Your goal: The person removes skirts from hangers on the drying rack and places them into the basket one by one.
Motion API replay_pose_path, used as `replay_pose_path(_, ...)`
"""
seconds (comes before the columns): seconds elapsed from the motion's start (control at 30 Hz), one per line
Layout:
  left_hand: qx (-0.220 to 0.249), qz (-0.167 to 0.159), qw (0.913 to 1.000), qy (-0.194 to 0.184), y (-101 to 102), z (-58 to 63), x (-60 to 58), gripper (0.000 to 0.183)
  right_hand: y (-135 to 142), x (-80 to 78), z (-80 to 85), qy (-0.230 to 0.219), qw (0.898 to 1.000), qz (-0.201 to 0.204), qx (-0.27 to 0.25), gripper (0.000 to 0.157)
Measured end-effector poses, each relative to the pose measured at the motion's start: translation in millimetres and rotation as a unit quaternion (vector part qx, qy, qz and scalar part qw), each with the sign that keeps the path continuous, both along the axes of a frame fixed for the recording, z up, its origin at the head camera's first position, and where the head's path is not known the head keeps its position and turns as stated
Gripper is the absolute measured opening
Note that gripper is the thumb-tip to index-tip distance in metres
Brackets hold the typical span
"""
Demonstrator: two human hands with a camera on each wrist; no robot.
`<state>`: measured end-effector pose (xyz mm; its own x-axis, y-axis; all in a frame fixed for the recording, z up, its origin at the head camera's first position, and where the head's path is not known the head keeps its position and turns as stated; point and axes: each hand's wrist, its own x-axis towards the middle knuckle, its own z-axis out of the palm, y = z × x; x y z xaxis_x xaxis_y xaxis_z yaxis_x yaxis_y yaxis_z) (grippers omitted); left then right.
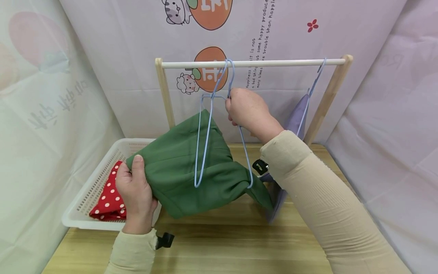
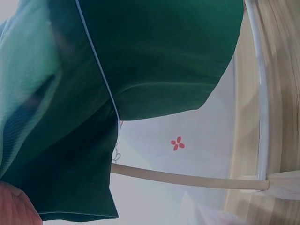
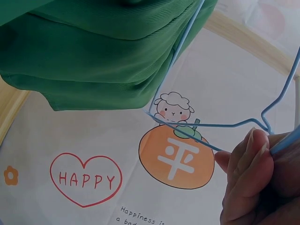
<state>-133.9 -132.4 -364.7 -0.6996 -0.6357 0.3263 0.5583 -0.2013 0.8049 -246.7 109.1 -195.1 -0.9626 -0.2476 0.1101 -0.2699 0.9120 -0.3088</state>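
My right wrist view shows a red heart outline (image 3: pixel 86 179) reading HAPPY, outside the head view; only the head view shows the white basket (image 1: pixel 73 217). The green cloth (image 1: pixel 181 163) is plain and creased, held up in front of the white rail (image 1: pixel 284 63), blue hanger wire (image 1: pixel 207 144) crossing it. My left hand (image 1: pixel 137 194) pinches its edge, thumb on top; my right hand (image 1: pixel 251 110) curls around the wire. I count one green cloth, one purple garment (image 1: pixel 297 118) hanging at right, and one red polka-dot cloth (image 1: pixel 109 196) in the basket.
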Motion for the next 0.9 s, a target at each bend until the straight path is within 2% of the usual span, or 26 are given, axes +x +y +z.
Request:
replay_pose_path(0.37,0.012,0.005,0.9999,0.0,-3.2,-0.2,0.6,0.026,0.0,-0.2,-0.1,0.0,1.0,-0.003,0.005,0.027)
replay_pose_path(0.57,0.025,-0.003,0.9996,0.013,-5.3,0.1,0.9,0.026,-0.1,0.2,0.1,-0.006,1.0,-0.004,0.002,0.026)
replay_pose_path(0.9,0.028,0.017,0.9993,0.021,-10.6,0.7,0.9,0.023,-0.1,0.2,0.0,-0.007,1.0,-0.004,0.003,0.026)
